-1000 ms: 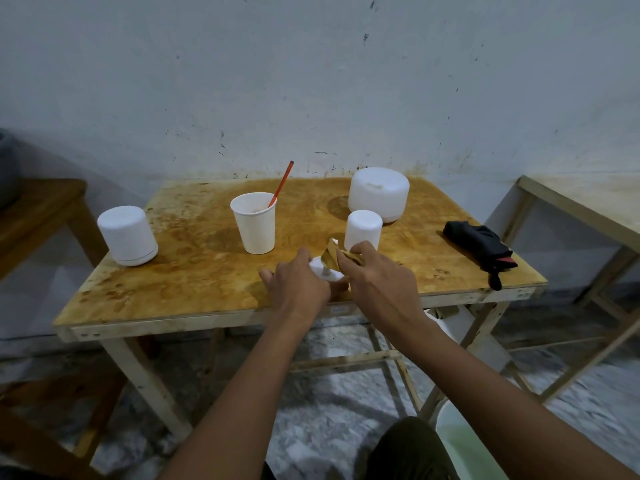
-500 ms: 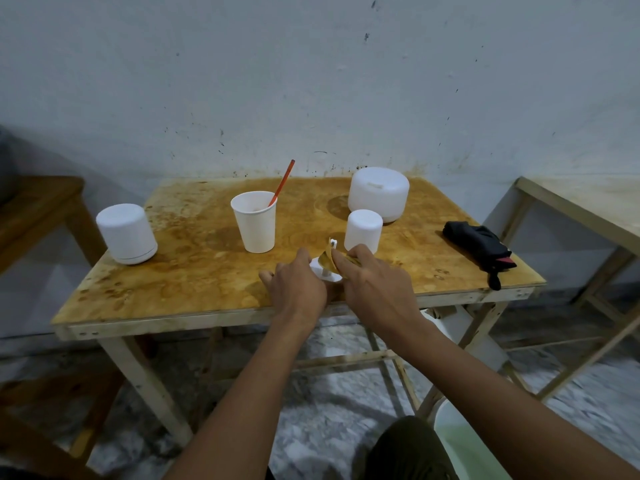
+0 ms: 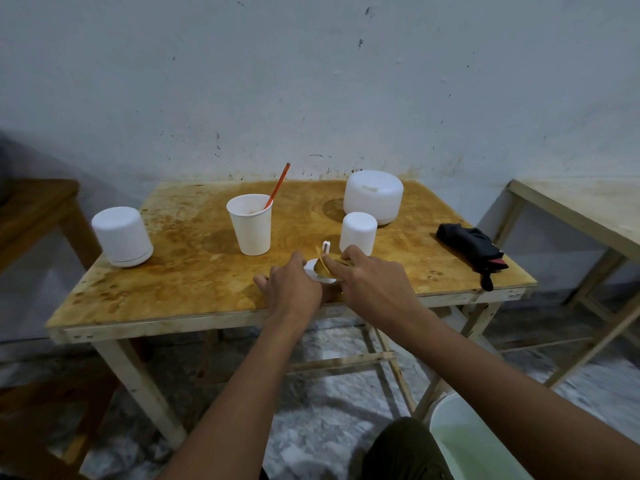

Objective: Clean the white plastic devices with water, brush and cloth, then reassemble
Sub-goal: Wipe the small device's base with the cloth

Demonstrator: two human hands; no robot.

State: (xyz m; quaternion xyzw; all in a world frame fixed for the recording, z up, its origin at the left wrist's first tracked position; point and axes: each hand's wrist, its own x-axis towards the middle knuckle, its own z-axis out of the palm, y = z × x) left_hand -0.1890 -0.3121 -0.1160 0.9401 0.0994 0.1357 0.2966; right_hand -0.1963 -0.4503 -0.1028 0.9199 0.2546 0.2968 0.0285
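White device base (image 3: 313, 269) at the bench's (image 3: 173, 271) near edge is being wiped, left grip (image 3: 294, 289) curling round it, right grip (image 3: 370, 285) pinching the cloth (image 3: 322, 263). Next, I'd guess, is refitting the small cover (image 3: 358, 232) just behind.

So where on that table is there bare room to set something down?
Bare: near-left, between white canister, paper cup and left hand; also between small white cylinder and black bundle. Crowded where the right hand holds a yellow cloth on the white part.

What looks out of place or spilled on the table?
No clear spill. The black bundle lies at the right edge of the table, strap hanging over. The white cylinder stands near the left edge.
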